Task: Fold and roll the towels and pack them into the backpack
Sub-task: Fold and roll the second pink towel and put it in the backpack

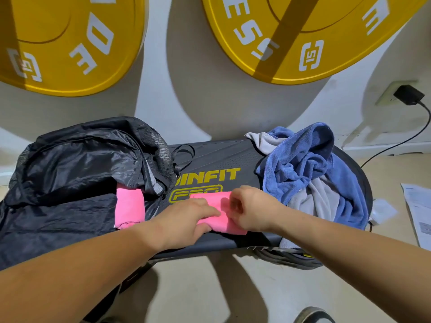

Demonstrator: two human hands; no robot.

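A small pink towel (pixel 221 221) lies partly rolled on the middle of the black bench (pixel 224 159). My left hand (pixel 184 217) grips its left end, fingers on top and thumb underneath. My right hand (pixel 249 207) curls over its right side, fingers bent onto the cloth. A second pink towel roll (pixel 129 208) lies at the mouth of the open black backpack (pixel 77 164) on the bench's left end. A crumpled blue towel (pixel 305 159) sits heaped over a grey towel (pixel 312 199) on the bench's right end.
Two yellow weight plates (pixel 70 43) (pixel 279 38) lean on the white wall behind the bench. A black charger (pixel 408 95) is plugged in at the right, its cable trailing down. Papers (pixel 417 210) lie on the floor at right. A shoe (pixel 312 315) shows at the bottom.
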